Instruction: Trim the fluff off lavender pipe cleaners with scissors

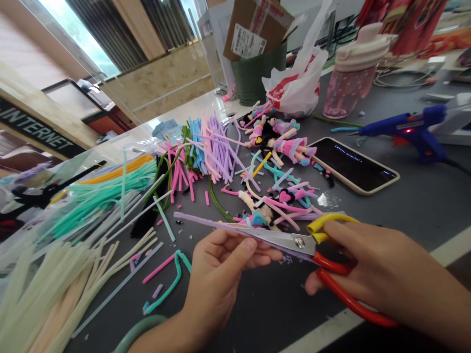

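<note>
My left hand [224,267] pinches a light purple pipe cleaner [200,220], which runs lengthwise along the scissor blades. In my right hand [382,264] is a pair of scissors [287,239] with one yellow and one red handle. The metal blades point left and lie over my left fingers, right beside the purple stem. Whether the blades touch the stem I cannot tell. Just beyond them lies a partly made pipe-cleaner figure [257,218] among loose pink, purple and teal pieces [290,196]. Finished-looking dolls [292,147] in pink dresses lie farther back.
A phone [358,166] lies at right, near a blue glue gun [408,128] with a red light. A pink bottle [349,78], a white plastic bag [298,88] and a green bin [257,76] stand behind. Bundled pipe cleaners [106,196] spread over the left side.
</note>
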Tool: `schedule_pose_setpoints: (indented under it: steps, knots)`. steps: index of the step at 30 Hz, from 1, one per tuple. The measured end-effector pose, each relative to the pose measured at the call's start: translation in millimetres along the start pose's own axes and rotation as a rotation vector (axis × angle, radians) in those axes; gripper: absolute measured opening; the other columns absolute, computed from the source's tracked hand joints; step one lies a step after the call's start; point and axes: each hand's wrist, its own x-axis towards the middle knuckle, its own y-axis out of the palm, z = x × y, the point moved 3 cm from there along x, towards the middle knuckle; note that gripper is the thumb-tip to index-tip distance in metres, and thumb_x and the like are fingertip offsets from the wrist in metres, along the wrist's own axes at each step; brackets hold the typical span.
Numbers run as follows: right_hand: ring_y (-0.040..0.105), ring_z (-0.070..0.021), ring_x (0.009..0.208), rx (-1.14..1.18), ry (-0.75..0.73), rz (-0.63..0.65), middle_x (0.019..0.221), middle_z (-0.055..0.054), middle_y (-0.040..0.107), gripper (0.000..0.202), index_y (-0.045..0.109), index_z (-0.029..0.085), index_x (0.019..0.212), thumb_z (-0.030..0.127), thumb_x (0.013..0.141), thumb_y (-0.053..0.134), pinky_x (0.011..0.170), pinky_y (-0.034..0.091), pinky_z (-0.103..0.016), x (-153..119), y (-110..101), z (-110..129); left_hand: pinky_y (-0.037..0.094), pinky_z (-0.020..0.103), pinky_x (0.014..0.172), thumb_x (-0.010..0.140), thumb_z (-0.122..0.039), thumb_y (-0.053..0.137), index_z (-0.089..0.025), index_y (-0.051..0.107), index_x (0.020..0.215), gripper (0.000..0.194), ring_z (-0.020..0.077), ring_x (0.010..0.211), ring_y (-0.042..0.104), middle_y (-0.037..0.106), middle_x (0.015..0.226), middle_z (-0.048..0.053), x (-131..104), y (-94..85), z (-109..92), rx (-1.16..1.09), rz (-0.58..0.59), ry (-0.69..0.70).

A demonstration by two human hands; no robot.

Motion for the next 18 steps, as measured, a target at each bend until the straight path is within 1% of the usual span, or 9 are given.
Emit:
schedule_pose_setpoints:
  steps: [3,6,8,11,13,16,18]
  knots:
    - [0.059,-0.0130,0.044,0.033,0.018,0.032,0.058,0.001,0.063,0.049,0.052,0.023,0.069,0.070,0.082,0.058,0.037,0.044,-0.023,0.4,0.4,-1.2,0.060,0.014,0.059,0.076,-0.012,0.081,-0.015,0.078,0.072,0.005,0.0167,0.064,0.078,0.080,0.068,0.005,0.4,-0.4,0.1,-0.004,-0.006,0.005]
    - [0.059,-0.0120,0.044,0.081,0.036,0.071,0.057,0.003,0.062,0.042,0.050,0.024,0.068,0.061,0.079,0.066,0.037,0.043,-0.021,0.9,1.1,-1.4,0.060,0.014,0.059,0.076,-0.011,0.080,-0.015,0.077,0.070,0.008,0.0168,0.064,0.078,0.080,0.068,0.005,1.5,-1.3,-0.5,0.002,-0.010,0.015]
    - [0.058,-0.0118,0.044,0.095,0.052,0.056,0.057,0.004,0.060,0.040,0.048,0.025,0.069,0.058,0.078,0.069,0.037,0.043,-0.022,1.8,0.6,-0.9,0.060,0.013,0.059,0.076,-0.011,0.080,-0.016,0.078,0.071,0.008,0.0164,0.064,0.078,0.080,0.067,0.005,1.6,-1.4,-1.5,0.000,0.002,0.026]
    - [0.056,-0.0133,0.044,0.071,0.076,-0.006,0.059,0.004,0.058,0.046,0.045,0.026,0.074,0.067,0.074,0.067,0.036,0.044,-0.025,3.6,-1.1,0.3,0.060,0.013,0.058,0.075,-0.011,0.081,-0.017,0.079,0.072,0.007,0.0161,0.063,0.078,0.080,0.067,0.005,0.7,-0.6,-3.4,-0.009,0.023,0.038]
    - [0.059,-0.0156,0.047,0.046,0.079,-0.044,0.063,0.002,0.059,0.049,0.045,0.027,0.079,0.073,0.074,0.062,0.035,0.046,-0.027,4.3,-2.2,1.2,0.060,0.013,0.058,0.075,-0.012,0.082,-0.017,0.079,0.071,0.008,0.0161,0.063,0.078,0.080,0.066,0.005,0.1,0.1,-4.3,-0.013,0.027,0.042]
    - [0.066,-0.0210,0.059,-0.015,0.050,-0.082,0.072,-0.004,0.063,0.055,0.048,0.025,0.089,0.078,0.076,0.056,0.042,0.052,-0.030,4.1,-2.8,2.7,0.059,0.013,0.056,0.071,-0.012,0.085,-0.017,0.079,0.069,0.009,0.0153,0.061,0.077,0.079,0.066,0.004,0.2,-0.1,-4.7,-0.016,-0.005,0.055]
    - [0.068,-0.0245,0.067,-0.063,0.028,-0.081,0.077,-0.007,0.064,0.061,0.050,0.024,0.091,0.082,0.073,0.056,0.048,0.056,-0.034,3.1,-1.8,3.2,0.059,0.012,0.054,0.066,-0.012,0.088,-0.016,0.079,0.067,0.011,0.0128,0.058,0.075,0.078,0.064,0.001,0.7,-1.2,-4.8,-0.016,-0.047,0.077]
